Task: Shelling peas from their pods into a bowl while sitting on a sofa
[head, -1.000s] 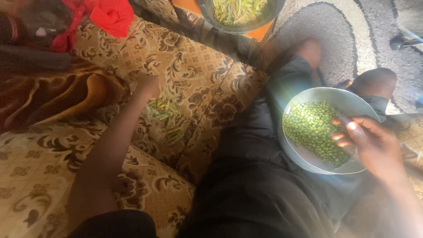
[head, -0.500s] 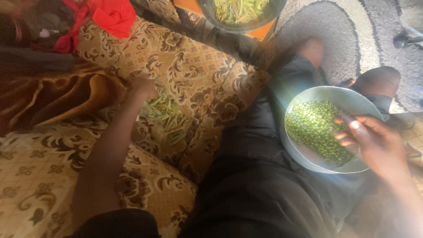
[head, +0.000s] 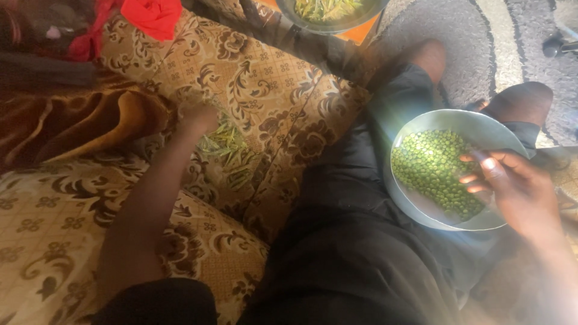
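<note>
A metal bowl (head: 475,123) of shelled green peas (head: 433,171) rests on my lap, on dark trousers. My right hand (head: 512,186) grips the bowl's right rim, fingers curled inside over the peas. My left hand (head: 195,120) reaches out to a pile of green pea pods (head: 232,150) lying on the patterned sofa cushion (head: 271,90). The fingers are bunched at the pile's upper left edge; whether they hold a pod is hidden.
A second bowl (head: 331,12) with green pods sits at the top on an orange surface. Red cloth (head: 150,15) and brown fabric (head: 78,120) lie at the upper left. A grey patterned rug (head: 481,36) covers the floor beyond my knees.
My left hand has edged slightly toward the pod pile. The right hand stays on the bowl's rim with small finger shifts.
</note>
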